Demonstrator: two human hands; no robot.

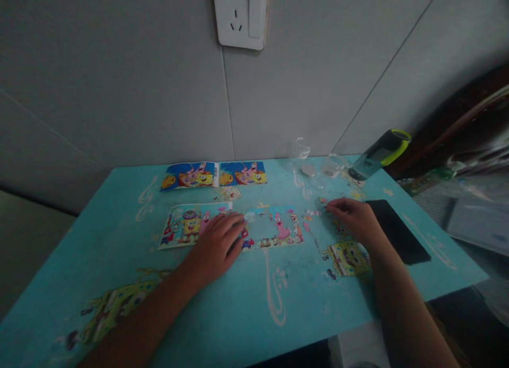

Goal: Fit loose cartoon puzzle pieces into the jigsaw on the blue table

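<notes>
My left hand lies flat with fingers outstretched, over the right end of a printed cartoon sheet and at the left edge of a partly assembled jigsaw puzzle. The puzzle's border is formed, and blue table shows through its middle. Small loose puzzle pieces are scattered to its right. Among these pieces, my right hand is closed in a pinch, thumb and fingertips together. Whatever is between those fingertips is too small to make out.
Behind the puzzle lie two blue cartoon cards. Clear plastic containers, a grey disc and a tilted dark bottle stand at the back right. A flat black item lies beside my right forearm. A wall with a socket closes off the back.
</notes>
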